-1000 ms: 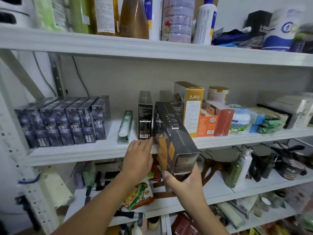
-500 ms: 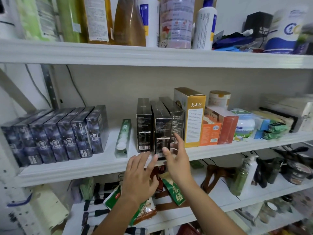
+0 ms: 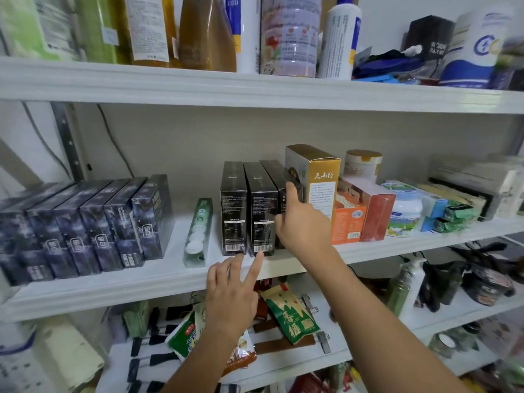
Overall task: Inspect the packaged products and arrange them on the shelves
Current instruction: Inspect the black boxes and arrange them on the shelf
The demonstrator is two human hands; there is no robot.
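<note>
Three black boxes stand upright side by side on the middle shelf (image 3: 170, 276): a left one (image 3: 233, 211), a middle one (image 3: 262, 214) and a right one (image 3: 279, 180) partly hidden by my right hand. My right hand (image 3: 303, 225) presses straight fingers against the front of the right box. My left hand (image 3: 231, 290) reaches up with fingertips touching the bottom front edges of the left and middle boxes. Neither hand grips anything.
A yellow and white box (image 3: 320, 182) stands right of the black boxes, then orange (image 3: 348, 222) and red boxes (image 3: 377, 214). A green tube pack (image 3: 198, 231) and several dark blue boxes (image 3: 85, 225) stand to the left. Bottles fill the top shelf; snack bags (image 3: 292, 316) lie below.
One second ago my right hand held a black box in the air; now it stands on the shelf between the others, and both hands push the boxes into line.
</note>
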